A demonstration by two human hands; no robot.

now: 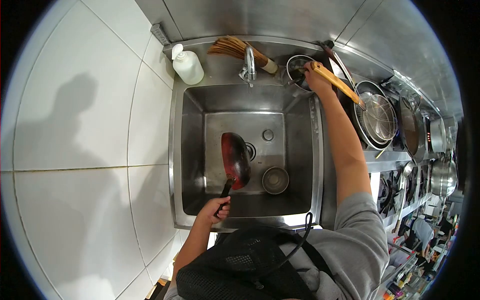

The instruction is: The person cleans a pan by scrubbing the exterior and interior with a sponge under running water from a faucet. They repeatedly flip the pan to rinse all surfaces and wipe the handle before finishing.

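Note:
In the head view my left hand [216,209] is closed around the black handle of a frying pan [235,160]. The pan is tilted on its side over the sink, its red and blackened underside showing. My right hand [314,80] reaches to the back right corner, at a round metal container [295,61]. Its fingers are curled at the container's rim, partly hidden; what they grip, I cannot tell. The wooden handle of a wire skimmer [381,117] crosses just over this hand. A small metal bowl [275,180] sits on the sink floor.
The steel sink [192,150] has a faucet [248,65] at its back edge. Beside it are a white pump bottle [188,66] and a bamboo brush [245,50]. Stacked strainers, a wok [411,125] and stove burners stand to the right. People work farther off at lower right.

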